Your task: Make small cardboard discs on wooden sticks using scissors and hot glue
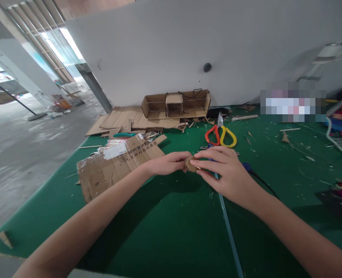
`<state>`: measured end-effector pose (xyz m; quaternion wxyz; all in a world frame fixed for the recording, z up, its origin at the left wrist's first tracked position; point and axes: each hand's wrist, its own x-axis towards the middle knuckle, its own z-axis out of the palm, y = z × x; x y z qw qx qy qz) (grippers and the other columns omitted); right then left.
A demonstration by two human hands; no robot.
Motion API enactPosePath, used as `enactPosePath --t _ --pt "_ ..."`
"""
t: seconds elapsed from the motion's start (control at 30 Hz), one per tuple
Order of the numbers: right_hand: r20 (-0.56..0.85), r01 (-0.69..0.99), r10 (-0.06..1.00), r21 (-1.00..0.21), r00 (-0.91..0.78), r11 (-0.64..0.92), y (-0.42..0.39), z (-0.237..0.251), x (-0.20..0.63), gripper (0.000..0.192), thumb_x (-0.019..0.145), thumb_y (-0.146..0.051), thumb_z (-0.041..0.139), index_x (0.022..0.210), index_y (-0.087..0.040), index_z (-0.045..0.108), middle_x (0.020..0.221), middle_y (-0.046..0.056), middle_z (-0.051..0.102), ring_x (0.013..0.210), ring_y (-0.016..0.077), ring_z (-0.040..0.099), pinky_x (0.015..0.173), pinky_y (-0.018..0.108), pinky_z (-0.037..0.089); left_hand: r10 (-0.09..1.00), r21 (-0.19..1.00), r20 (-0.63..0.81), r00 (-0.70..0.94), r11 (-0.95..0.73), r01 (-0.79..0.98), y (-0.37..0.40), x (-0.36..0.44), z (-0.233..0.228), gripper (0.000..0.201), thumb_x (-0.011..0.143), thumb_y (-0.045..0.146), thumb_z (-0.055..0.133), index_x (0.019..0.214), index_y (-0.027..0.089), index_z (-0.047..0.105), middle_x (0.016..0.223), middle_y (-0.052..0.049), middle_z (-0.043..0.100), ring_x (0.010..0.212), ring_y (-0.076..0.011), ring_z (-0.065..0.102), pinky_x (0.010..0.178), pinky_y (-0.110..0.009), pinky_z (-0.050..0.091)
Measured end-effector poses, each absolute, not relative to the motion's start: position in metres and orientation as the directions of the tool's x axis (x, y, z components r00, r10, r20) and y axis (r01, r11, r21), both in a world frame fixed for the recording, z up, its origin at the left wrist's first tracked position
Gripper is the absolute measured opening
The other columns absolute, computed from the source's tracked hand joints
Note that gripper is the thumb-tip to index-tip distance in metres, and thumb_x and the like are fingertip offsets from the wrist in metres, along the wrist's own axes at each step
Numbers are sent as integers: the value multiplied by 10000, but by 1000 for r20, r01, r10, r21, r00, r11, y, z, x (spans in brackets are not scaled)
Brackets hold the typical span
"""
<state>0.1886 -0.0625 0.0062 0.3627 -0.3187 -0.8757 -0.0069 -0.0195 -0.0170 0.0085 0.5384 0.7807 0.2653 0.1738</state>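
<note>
A small rounded piece of brown cardboard (pixel 191 165) is held up between both hands over the green table. My left hand (pixel 172 162) pinches its left side between thumb and fingers. From the right, my right hand (pixel 221 164) closes its fingertips on the same piece, and a thin pale tip shows by the fingers. Just beyond the right hand lie scissors (pixel 220 133) with one red and one yellow handle, blades pointing away. A blue strip (pixel 228 227) runs from beneath the right hand toward the near edge.
Left of the hands lies a printed cardboard sheet (pixel 101 173). An open cardboard box structure (pixel 156 106) stands against the white wall, beside flat cardboard (pixel 124 116). A wooden stick (pixel 246 117) and scraps lie at the back right. The green table's (pixel 159 231) left edge borders the floor.
</note>
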Motion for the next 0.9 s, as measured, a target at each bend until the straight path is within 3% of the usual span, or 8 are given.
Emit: enactPosePath --t 0.17,0.4,0.9 --pt "680 525 572 -312 -459 792 -66 8 186 190 833 -192 591 1000 -224 675 1058 43 669 961 202 568 878 426 418 605 981 -30 795 -134 139 -18 -20 10 96 882 208 453 872 151 530 824 -5 509 774 -102 497 728 -250 425" --pt "790 549 509 -271 -343 791 -71 9 179 169 810 -167 625 967 -206 675 991 45 708 925 201 593 853 409 450 662 999 31 749 -31 -14 -23 -15 1 239 845 386 554 836 149 532 783 -5 529 711 -96 507 686 -252 429" --pt "739 577 555 -279 -382 768 -71 9 179 179 833 -218 601 970 -281 697 994 4 712 979 217 568 862 422 424 682 984 -94 725 172 -34 -27 -11 -1 148 774 235 549 875 132 582 742 -12 522 638 -97 460 600 -242 355"
